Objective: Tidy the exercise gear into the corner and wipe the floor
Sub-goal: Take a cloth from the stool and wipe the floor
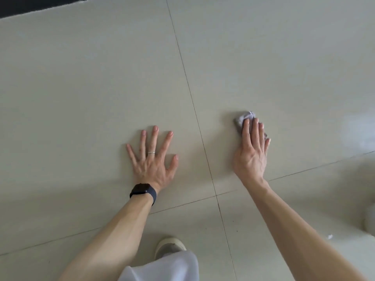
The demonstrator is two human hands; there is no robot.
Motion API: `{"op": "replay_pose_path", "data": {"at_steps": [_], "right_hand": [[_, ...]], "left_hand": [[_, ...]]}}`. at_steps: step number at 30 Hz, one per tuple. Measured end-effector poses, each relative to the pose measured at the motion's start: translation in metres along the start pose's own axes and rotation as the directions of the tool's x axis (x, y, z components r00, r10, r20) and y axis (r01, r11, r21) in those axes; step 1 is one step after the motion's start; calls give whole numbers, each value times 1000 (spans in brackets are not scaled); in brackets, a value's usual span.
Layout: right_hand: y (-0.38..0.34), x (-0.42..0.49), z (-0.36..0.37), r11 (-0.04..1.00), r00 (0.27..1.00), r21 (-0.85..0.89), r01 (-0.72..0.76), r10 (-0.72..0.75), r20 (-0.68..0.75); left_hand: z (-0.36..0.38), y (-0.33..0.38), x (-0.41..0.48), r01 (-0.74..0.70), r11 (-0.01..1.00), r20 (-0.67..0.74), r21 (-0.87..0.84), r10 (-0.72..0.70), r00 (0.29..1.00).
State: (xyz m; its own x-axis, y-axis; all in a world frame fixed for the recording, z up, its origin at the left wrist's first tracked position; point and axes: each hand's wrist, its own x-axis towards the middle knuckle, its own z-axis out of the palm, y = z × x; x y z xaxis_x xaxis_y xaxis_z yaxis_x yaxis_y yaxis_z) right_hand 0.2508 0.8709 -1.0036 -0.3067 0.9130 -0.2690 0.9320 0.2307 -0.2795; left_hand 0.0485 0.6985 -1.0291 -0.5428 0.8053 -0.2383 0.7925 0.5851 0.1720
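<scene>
A pale tiled floor [91,82] fills the head view. My left hand [153,159] lies flat on it with fingers spread, a ring on one finger and a black watch on the wrist. Right of the tile joint, my right hand [251,153] presses a small grey cloth [242,117] onto the floor with straight fingers. Only the cloth's far edge shows past my fingertips. No exercise gear is in sight.
A dark strip [30,5] runs along the top left edge. My shoe [169,247] and light trouser leg [162,268] are at the bottom middle. A blurred pale object [369,222] sits at the right edge, with a small white scrap [330,236] near it.
</scene>
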Motion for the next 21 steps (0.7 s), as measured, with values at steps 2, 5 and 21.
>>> {"op": "replay_pose_path", "data": {"at_steps": [2,5,21], "right_hand": [[-33,-1,9,999,999,3,42,-42,11],[-65,-20,21,900,887,5,435,-430,169],[-163,89,34,696,691,-59,715,-691,212]], "left_hand": [[-4,1,-2,-3,1000,-25,-6,3,1000],[-19,-3,10,-2,999,-62,-41,-1,998],[-64,-101,192,315,945,-86,-91,-323,943]]}}
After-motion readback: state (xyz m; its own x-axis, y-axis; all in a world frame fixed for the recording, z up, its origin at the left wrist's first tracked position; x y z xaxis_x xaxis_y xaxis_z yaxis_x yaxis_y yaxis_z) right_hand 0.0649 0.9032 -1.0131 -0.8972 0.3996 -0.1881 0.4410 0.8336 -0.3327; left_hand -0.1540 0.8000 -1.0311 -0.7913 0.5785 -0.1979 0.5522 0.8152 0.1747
